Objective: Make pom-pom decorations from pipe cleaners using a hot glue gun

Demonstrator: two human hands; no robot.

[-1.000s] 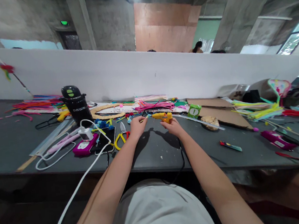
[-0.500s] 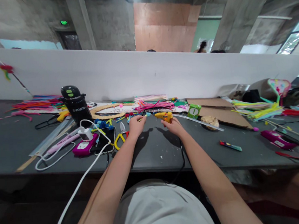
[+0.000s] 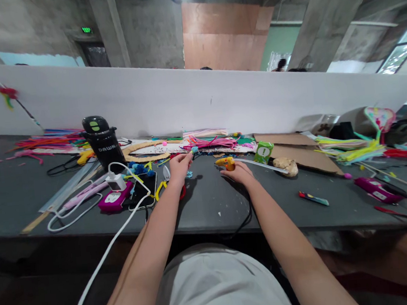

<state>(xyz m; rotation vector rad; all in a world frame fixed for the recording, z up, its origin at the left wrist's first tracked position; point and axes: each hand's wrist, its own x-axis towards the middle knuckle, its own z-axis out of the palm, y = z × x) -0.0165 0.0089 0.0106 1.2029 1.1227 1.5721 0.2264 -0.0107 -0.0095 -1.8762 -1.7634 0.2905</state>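
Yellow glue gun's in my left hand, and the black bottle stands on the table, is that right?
Not quite: the yellow glue gun is in your right hand, as the head view shows. The black bottle does stand on the table.

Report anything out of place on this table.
The white cord stands out: from the white charger it loops past the front edge of the table beside the left arm, which might snag it.
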